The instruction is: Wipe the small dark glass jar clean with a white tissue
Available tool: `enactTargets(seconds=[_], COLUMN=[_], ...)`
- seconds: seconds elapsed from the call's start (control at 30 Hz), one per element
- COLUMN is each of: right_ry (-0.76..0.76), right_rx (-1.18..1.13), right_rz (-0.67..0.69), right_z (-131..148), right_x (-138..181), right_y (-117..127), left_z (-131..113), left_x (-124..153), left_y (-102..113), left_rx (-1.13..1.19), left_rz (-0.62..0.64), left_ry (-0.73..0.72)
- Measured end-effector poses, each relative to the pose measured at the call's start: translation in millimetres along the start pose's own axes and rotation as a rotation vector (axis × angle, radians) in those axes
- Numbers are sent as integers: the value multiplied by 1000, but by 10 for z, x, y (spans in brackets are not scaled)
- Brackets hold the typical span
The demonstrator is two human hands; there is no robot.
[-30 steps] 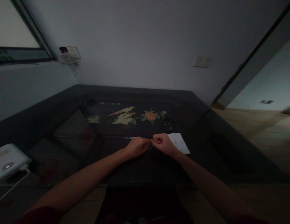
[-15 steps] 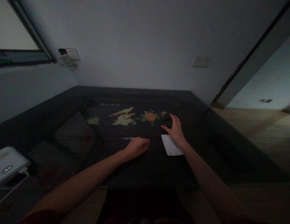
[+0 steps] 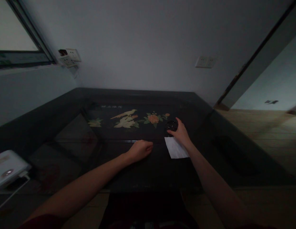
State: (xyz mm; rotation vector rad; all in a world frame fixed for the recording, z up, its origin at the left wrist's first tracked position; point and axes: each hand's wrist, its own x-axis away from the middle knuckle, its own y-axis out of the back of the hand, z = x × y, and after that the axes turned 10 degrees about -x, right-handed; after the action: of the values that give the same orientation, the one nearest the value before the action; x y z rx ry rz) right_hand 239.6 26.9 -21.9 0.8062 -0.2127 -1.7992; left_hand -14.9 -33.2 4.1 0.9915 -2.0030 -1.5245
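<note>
At your one o'clock on the worktop (image 3: 148, 175), the shiny, dark round item (image 3: 171, 125) looks light, stiff and slick, best pinched across its rim, where your right hand (image 3: 182, 132) curves round three o'clock, grip unclear, while your left hand (image 3: 139, 150) is clenched.

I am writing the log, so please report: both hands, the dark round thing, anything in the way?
Left hand closed, palm hidden. Right hand spread at dark round thing, grip unclear. Possible obstacle: paper, close on near side.
</note>
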Motion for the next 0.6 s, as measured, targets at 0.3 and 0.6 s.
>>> enactTargets(seconds=[0.3,0.6], right_ry=[-5,91], right_rx=[24,-140], right_rz=[5,12], right_z=[45,289], right_x=[14,51], right_y=[5,19], left_z=[-13,21], left_x=[9,-20], left_y=[12,-20], left_rx=[11,212], left_rz=[-5,-157], left_ry=[-18,32])
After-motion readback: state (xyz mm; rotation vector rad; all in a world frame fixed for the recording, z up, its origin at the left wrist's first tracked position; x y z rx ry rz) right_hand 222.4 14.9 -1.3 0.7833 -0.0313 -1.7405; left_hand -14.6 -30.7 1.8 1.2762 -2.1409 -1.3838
